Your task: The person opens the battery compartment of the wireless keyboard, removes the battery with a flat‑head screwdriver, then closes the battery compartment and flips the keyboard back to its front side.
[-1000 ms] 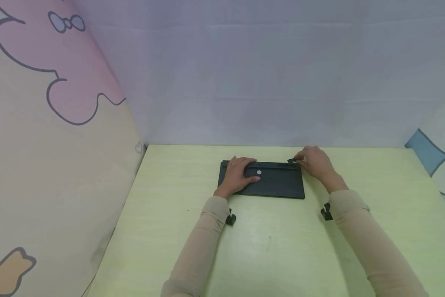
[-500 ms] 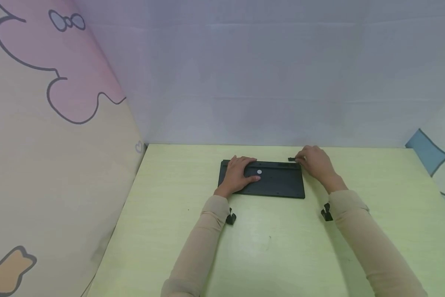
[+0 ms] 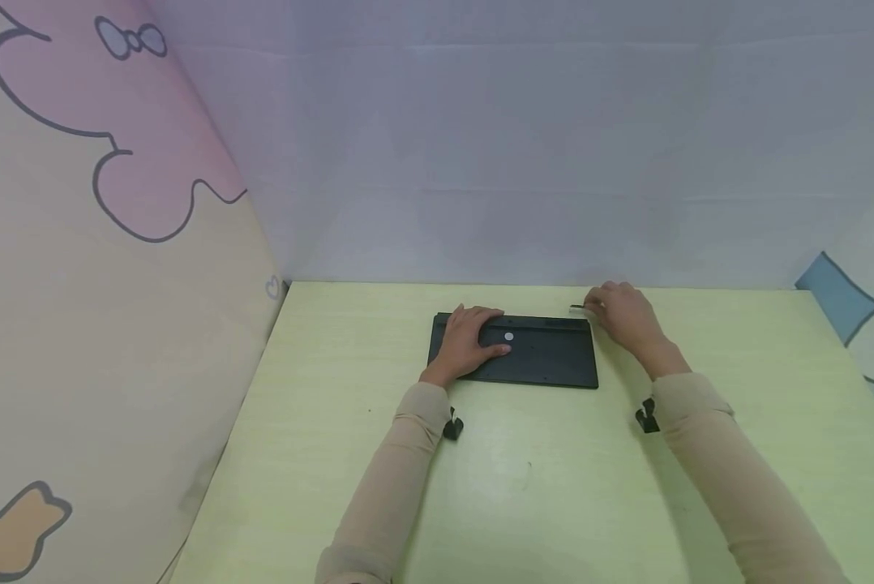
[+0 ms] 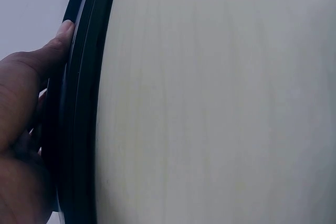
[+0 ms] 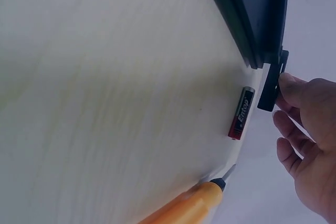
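Observation:
A black keyboard (image 3: pixel 539 361) lies underside up near the far edge of the table, with a raised strip along its back and a round white sticker. My left hand (image 3: pixel 464 345) rests on its left part, thumb spread toward the sticker and fingers reaching the far edge. In the left wrist view the thumb presses on the keyboard (image 4: pixel 79 98). My right hand (image 3: pixel 623 316) pinches a small black battery cover (image 5: pixel 273 85) between thumb and fingers, just off the keyboard's far right corner. Nearby, an AAA-looking battery (image 5: pixel 242 114) with a red end lies on the table.
A screwdriver (image 5: pixel 197 203) with an orange-yellow handle lies beyond the battery in the right wrist view; my right arm hides both in the head view. The pale yellow table (image 3: pixel 539 503) meets a cloth-covered wall (image 3: pixel 554 162) behind the keyboard.
My right hand has lifted the battery cover from over the keyboard's corner, slightly back and right, and turned it edge-on. The left hand and keyboard have stayed put.

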A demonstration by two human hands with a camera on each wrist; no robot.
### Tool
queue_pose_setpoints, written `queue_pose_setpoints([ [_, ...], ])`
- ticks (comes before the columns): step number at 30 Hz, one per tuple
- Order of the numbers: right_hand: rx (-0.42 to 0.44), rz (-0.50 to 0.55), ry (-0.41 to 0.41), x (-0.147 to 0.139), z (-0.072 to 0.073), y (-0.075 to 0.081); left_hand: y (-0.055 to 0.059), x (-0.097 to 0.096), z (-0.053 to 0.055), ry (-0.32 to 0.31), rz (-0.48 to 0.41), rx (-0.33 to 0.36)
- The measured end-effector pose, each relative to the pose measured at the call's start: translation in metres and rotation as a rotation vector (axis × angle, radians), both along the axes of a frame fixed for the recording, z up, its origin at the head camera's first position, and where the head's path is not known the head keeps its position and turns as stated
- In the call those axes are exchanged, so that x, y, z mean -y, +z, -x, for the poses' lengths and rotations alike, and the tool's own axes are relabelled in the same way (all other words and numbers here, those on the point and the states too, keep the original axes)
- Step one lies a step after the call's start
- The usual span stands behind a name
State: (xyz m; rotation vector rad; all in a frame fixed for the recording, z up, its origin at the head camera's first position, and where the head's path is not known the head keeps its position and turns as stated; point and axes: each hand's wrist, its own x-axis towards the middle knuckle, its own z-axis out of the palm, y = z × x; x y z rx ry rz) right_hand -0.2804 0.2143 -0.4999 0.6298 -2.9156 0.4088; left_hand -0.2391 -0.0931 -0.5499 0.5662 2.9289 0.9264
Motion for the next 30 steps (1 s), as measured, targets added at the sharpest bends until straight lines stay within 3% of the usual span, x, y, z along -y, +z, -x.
queue_pose_setpoints([
  [14, -0.014, 0.033, 0.038, 0.006, -0.011, 0.015, 0.000, 0.001, 0.001, -0.008, 0.000, -0.021],
  [23, -0.043, 0.058, 0.055, 0.013, -0.016, 0.013, 0.000, 0.001, 0.000, -0.013, -0.004, -0.023],
  [30, -0.015, 0.060, 0.056, 0.020, -0.019, 0.012, 0.000, -0.001, 0.000, -0.005, 0.002, -0.018],
])
